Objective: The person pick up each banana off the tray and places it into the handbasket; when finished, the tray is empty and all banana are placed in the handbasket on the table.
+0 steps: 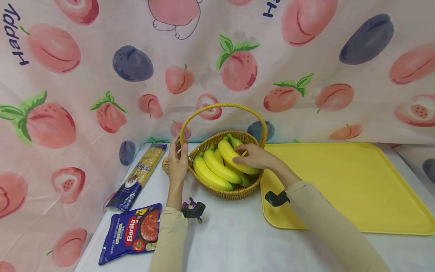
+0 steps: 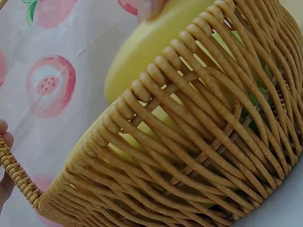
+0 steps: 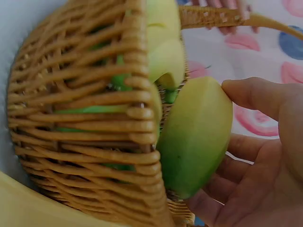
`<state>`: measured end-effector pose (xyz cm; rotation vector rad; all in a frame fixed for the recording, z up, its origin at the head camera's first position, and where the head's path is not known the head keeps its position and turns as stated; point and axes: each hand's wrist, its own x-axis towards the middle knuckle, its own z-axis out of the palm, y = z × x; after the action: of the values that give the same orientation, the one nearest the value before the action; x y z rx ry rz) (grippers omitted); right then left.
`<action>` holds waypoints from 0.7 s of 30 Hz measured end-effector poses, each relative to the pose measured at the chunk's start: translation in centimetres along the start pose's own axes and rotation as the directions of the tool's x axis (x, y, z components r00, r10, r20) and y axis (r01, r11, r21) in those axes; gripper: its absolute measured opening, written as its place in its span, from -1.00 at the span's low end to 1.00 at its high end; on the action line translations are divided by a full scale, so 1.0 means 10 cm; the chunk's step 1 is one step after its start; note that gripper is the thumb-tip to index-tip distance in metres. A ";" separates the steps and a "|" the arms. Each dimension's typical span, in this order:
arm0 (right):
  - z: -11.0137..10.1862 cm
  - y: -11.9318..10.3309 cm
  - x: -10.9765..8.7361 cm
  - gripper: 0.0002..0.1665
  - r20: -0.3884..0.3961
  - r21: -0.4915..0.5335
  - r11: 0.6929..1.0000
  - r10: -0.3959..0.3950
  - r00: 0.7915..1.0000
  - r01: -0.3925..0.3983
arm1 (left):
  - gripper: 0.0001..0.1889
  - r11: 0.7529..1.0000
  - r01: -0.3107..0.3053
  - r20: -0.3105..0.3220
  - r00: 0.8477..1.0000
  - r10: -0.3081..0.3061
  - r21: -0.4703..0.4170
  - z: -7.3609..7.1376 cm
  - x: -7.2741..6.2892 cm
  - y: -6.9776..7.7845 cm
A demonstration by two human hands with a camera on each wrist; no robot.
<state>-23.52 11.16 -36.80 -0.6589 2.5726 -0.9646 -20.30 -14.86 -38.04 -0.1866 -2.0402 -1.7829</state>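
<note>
A woven wicker basket [image 1: 234, 194] with a tall arched handle [image 1: 222, 105] stands near the back of the table and holds several yellow bananas [image 1: 212, 166] with greenish ends. At the basket's left side, my left hand [image 1: 178, 162] grips the lower part of the handle; its fingers also show around it in the right wrist view. My right hand [image 1: 255, 155] holds the rightmost banana [image 3: 196, 135] between thumb and fingers, at the basket's right rim. The right wrist view shows the thumb on one side of this banana and the fingers behind it.
Right of the basket lies a yellow tray [image 1: 343, 185]. On the left are a pasta packet [image 1: 141, 173] and a blue Barilla pouch [image 1: 136, 232]. A small round tin [image 1: 165, 165] is partly hidden behind my left hand. Fruit-printed cloth [image 1: 204, 56] hangs behind.
</note>
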 end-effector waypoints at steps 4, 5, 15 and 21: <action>-0.01 -0.02 0.16 -0.35 0.050 -0.060 0.998 0.040 0.998 -0.037 | -0.58 1.000 -0.005 0.003 1.000 0.005 -0.002 0.00 0.00 0.01; -0.01 -0.03 0.19 -0.34 0.064 -0.072 0.996 0.049 0.997 -0.045 | -0.58 1.000 -0.007 0.003 1.000 0.007 -0.004 0.00 0.00 0.01; 0.03 -0.08 0.38 -0.30 0.174 -0.125 0.987 0.119 0.978 -0.098 | -0.58 1.000 0.004 0.006 1.000 -0.004 0.005 0.00 0.00 0.00; 0.04 -0.11 0.40 -0.25 0.224 -0.131 0.983 0.154 0.962 -0.126 | -0.58 1.000 0.009 0.004 1.000 -0.009 0.009 0.00 0.00 0.00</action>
<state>-26.37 8.13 -36.87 -0.5730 2.4402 -0.6547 -20.35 -14.87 -38.05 -0.1789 -2.0548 -1.7807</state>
